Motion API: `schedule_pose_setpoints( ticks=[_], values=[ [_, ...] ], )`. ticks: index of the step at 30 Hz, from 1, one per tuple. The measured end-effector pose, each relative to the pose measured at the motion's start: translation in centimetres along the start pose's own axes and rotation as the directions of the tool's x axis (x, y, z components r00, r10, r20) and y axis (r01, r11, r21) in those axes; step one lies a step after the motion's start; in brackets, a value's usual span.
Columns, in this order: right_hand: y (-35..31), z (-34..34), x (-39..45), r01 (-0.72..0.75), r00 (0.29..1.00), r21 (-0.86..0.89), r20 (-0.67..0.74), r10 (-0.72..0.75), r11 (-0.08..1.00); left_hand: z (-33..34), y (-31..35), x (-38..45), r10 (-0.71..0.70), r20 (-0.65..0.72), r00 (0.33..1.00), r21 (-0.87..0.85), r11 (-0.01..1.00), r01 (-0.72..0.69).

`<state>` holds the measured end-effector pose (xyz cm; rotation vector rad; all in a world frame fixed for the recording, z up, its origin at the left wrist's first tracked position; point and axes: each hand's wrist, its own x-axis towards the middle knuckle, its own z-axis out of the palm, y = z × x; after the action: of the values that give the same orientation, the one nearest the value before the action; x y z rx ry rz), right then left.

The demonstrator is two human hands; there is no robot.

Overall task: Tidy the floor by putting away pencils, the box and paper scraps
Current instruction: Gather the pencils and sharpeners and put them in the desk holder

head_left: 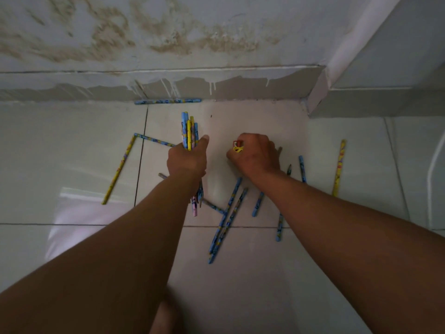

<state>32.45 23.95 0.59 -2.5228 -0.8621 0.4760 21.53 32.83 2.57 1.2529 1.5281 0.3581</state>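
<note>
My left hand [186,160] is shut on a bundle of blue and yellow pencils [189,132], whose ends stick out above and below my fist. My right hand [255,154] rests curled on the floor, with a small red and yellow piece [238,146] at its fingertips. Several loose pencils lie on the tiles. One blue pencil [168,101] lies along the wall and a yellow pencil [118,169] is at the left. Two long blue pencils [227,221] lie between my arms, and another yellow pencil [339,168] is at the right. No box is in view.
A stained wall with a grey skirting [216,89] closes the far side. A white corner block [375,100] juts out at the back right. Pale floor tiles [240,285] stretch towards me.
</note>
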Motion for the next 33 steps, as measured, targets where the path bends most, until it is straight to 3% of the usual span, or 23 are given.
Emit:
schedule_pose_setpoints(
  ticks=[6, 14, 25, 33],
  values=[
    [-1.2, -3.3, -1.3, -0.055, 0.992, 0.186, -0.102, 0.075, 0.981, 0.6, 2.2, -1.1, 0.003, 0.036, 0.999, 0.003, 1.0, -0.003],
    [-5.0, -15.6, -7.0, -0.203, 0.953, 0.393, -0.134, 0.274, 0.897, -3.3, 9.8, -10.8, -0.106, 0.146, 0.984, -0.033, 0.993, 0.112],
    [-12.4, -44.5, -17.3, -0.166, 0.944, 0.489, -0.172, 0.281, 0.857, -8.0, 31.1, -34.5, -0.008, 0.291, 0.957, -0.015, 1.0, 0.013],
    [-13.5, -65.5, -23.9, -0.024, 0.892, 0.518, -0.375, 0.252, 0.855, -7.7, 46.5, -51.8, 0.148, 0.378, 0.914, -0.11, 0.987, -0.115]
  ],
)
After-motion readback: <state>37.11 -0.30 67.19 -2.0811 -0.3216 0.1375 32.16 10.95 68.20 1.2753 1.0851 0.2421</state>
